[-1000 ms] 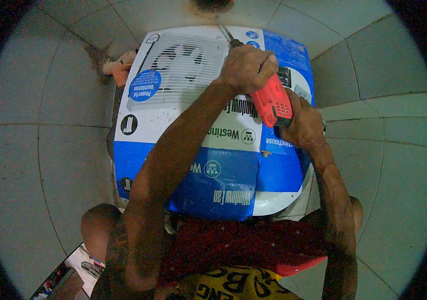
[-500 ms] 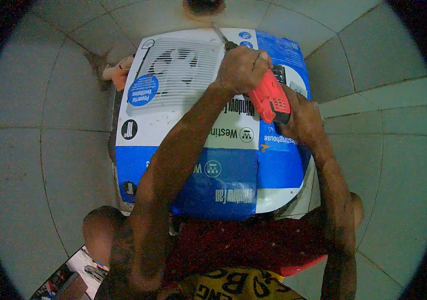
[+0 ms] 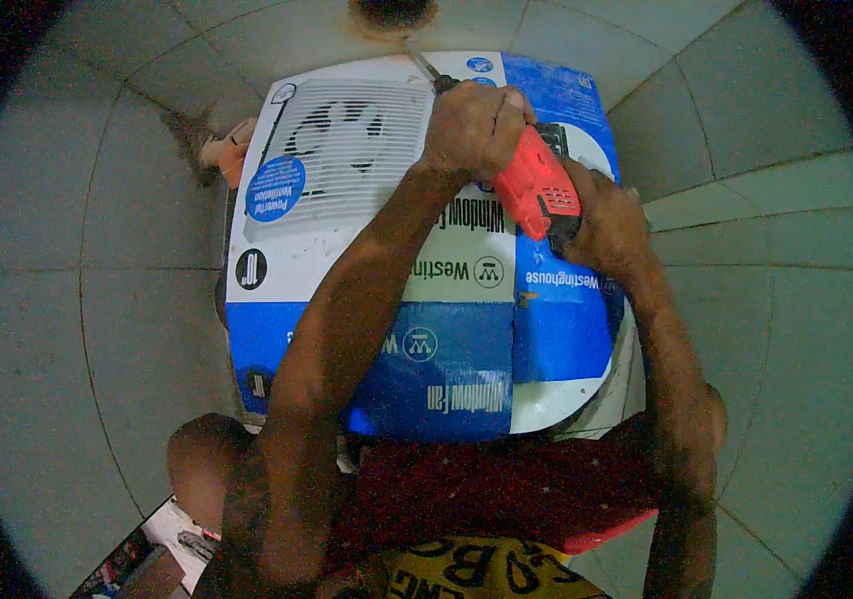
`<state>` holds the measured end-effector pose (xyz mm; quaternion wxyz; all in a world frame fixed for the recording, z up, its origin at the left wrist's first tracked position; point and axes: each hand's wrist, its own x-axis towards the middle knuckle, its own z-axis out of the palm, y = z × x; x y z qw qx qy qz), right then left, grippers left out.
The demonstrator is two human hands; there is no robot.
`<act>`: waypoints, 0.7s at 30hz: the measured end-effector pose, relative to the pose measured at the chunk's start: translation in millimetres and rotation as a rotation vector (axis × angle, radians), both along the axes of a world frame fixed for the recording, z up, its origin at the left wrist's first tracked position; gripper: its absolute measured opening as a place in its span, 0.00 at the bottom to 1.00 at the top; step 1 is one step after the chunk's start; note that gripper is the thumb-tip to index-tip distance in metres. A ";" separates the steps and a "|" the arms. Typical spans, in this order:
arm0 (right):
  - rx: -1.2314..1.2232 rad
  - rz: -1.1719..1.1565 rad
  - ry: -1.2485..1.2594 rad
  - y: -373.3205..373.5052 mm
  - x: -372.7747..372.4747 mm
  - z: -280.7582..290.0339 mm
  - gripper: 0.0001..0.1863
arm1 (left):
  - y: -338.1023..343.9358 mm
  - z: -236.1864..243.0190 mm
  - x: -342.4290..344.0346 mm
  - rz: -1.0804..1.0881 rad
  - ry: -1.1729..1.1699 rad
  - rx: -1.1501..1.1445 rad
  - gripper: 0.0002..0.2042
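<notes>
A red and black power drill (image 3: 538,185) lies across my two hands, its long thin bit (image 3: 421,62) pointing away from me toward the tiled wall. My left hand (image 3: 474,128) is wrapped round the drill's front, just behind the chuck. Around the rear, my right hand (image 3: 611,215) grips the drill; its palm side and the trigger are hidden. The bit's tip ends near the lower rim of a round dark hole (image 3: 394,12) in the wall. Whether it touches the tile, I cannot tell. Beneath the drill lies a blue and white cardboard sheet (image 3: 347,270) printed with a fan.
Grey tiles (image 3: 22,200) surround the cardboard. A pinkish-orange object (image 3: 232,150) sticks out by its far left edge, beside a dark stain (image 3: 192,140). Printed paper (image 3: 172,539) lies at lower left. My knees flank the near edge, with dark red cloth (image 3: 486,489) between them.
The view has shifted slightly, so the cardboard and the wall hole sit a little further left. Both hands keep their grip on the drill, whose bit still points at the wall.
</notes>
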<state>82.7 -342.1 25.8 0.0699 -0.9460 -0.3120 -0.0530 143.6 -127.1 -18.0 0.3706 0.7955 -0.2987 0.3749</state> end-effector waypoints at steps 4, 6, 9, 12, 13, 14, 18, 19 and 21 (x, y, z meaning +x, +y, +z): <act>-0.045 -0.070 0.128 0.7 -0.5 3.6 0.44 | -3.5 3.5 -0.5 -0.030 0.166 -0.133 0.14; -0.046 -0.058 0.099 -1.2 -2.5 3.4 0.44 | -4.4 1.6 -0.3 -0.039 0.063 -0.076 0.14; 0.036 -0.001 0.067 0.7 -2.8 5.2 0.44 | -2.1 -1.2 3.6 0.025 -0.099 0.028 0.13; 0.038 0.033 0.039 1.0 -0.6 6.4 0.43 | -2.6 0.1 4.4 -0.030 -0.051 -0.075 0.13; -0.014 -0.036 0.095 1.4 -0.4 8.3 0.44 | -3.7 1.1 3.8 -0.033 -0.050 -0.076 0.13; -0.066 -0.106 0.152 1.0 -0.3 9.9 0.46 | -4.7 2.0 2.6 -0.019 -0.061 -0.061 0.12; -0.011 -0.050 0.195 -6.3 6.3 11.0 0.45 | -5.8 2.9 1.1 0.117 -0.216 0.164 0.08; 0.026 -0.021 0.213 -7.8 12.8 8.4 0.45 | -4.7 0.5 4.1 0.117 -0.214 0.171 0.08; 0.063 0.008 0.232 -6.7 16.6 7.9 0.45 | -4.2 -2.3 13.0 0.137 -0.159 0.146 0.06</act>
